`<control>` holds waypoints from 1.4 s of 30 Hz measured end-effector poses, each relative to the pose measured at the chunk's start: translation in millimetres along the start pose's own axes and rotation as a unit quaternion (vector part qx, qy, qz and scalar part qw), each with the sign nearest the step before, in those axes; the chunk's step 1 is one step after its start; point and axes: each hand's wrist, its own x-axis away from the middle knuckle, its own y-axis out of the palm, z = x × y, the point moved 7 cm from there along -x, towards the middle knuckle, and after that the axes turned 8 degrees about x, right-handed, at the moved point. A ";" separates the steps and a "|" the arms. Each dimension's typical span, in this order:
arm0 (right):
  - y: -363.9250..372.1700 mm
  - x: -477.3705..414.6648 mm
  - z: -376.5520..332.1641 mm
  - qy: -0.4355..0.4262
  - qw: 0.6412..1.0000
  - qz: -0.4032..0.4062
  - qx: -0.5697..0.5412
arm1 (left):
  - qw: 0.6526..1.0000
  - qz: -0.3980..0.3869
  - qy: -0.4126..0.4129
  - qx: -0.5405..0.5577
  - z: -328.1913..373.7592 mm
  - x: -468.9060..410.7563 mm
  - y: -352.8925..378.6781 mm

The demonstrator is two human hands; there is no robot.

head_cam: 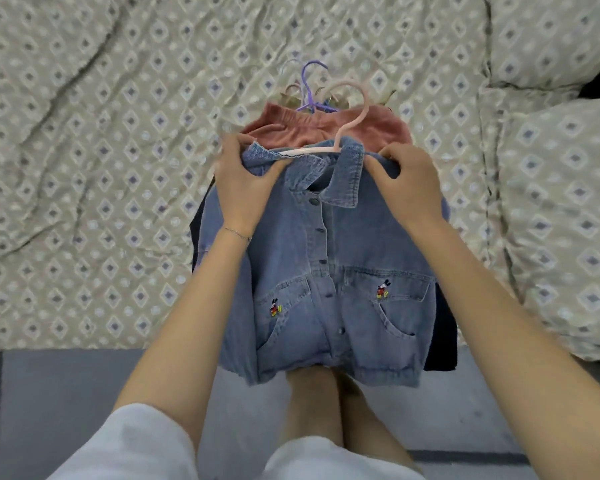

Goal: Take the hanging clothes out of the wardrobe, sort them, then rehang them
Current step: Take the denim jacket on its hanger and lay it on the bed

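White sleeve fills the lower left; bare forearms reach up to a soft denim jacket at frame centre, hung on a thin pale-pink hanger. Left hand and right hand each grip a shoulder of it, fingers curled into the cloth. Just above lie a ribbed pink garment and a purple hanger, all on a quilted, diamond-print bedspread.

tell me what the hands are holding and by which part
The left hand and the right hand each grip a shoulder of the denim jacket, one on either side of the collar, over its pink hanger.
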 end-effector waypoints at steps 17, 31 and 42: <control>105.4 -27.0 51.2 0.014 0.977 -0.161 0.140 | 0.988 -0.082 -0.049 -0.123 -104.5 -14.9 45.0; 41.1 73.0 -33.4 -0.067 0.961 -0.176 0.201 | 0.936 -0.082 0.003 -0.341 -24.5 118.5 4.6; 11.3 208.5 -85.1 -0.201 0.930 -0.198 0.235 | 0.921 0.030 -0.088 -0.379 15.0 279.8 -91.2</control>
